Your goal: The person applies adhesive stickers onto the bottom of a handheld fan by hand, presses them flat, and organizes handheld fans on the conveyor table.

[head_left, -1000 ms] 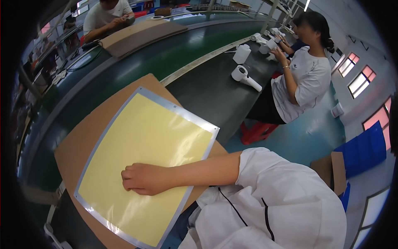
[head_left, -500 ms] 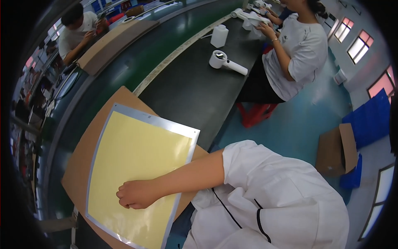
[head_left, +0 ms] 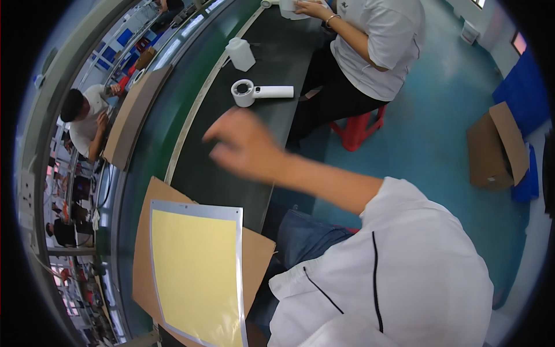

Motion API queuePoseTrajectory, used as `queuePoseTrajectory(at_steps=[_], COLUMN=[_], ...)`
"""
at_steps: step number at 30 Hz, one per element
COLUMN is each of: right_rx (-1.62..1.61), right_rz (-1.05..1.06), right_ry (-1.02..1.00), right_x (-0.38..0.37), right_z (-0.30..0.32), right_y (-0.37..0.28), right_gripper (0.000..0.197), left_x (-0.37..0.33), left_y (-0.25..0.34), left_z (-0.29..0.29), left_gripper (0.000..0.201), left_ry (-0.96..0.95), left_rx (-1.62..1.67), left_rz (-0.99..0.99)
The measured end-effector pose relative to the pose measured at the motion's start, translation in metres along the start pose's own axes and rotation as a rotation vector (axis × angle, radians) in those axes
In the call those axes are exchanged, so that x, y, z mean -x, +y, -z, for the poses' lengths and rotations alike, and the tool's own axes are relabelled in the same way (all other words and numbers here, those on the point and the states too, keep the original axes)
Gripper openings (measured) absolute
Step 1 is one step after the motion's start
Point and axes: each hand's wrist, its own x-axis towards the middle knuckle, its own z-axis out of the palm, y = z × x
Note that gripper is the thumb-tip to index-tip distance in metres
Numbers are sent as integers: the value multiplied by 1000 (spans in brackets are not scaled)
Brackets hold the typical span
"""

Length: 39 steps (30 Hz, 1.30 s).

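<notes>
My right hand [head_left: 245, 144], blurred by motion, is over the dark work surface with its fingers apart and nothing in them. Just beyond it lies a white handheld device [head_left: 274, 92] with a round, dark-centred head and a straight handle, much like a handheld fan. A small gap seems to part it from my hand, though the blur makes this hard to judge. Nearer me, a yellow sheet with a silver border [head_left: 196, 272] rests on brown cardboard [head_left: 258, 254]; no hand shows on it. My left hand is not visible.
A white plastic bottle [head_left: 240, 55] stands past the device. At the far end a co-worker in a white shirt [head_left: 381, 40] holds a white part. A red stool [head_left: 355, 132] is under that person. On the floor at right sits an open cardboard box [head_left: 491, 150] beside blue bins.
My right hand has left the yellow sheet and moved forward toward the white device, its curled fingers now spreading. The whole view has shifted and turned.
</notes>
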Motion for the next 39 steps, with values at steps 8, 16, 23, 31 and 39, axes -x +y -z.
queuePoseTrajectory(at_steps=[8,16,23,31,39], right_rx=[413,247,-43,-210,-51], right_rz=[-256,-336,-334,-400,-387], right_ry=[0,146,317,328,346], right_x=[44,49,35,16,7], right_z=[102,100,86,70,51], right_y=[175,168,150,123,97], right_gripper=[62,37,32,33,34], left_x=[-142,-200,-207,-164,-112], left_y=[-21,-30,-42,-27,-1], left_z=[90,389,495,549,557], left_gripper=[54,44,32,25,22], left_ry=[321,632,848,785,522], left_rx=[666,1277,1503,1590,1854], left_rz=[130,85,-325,-550,-609])
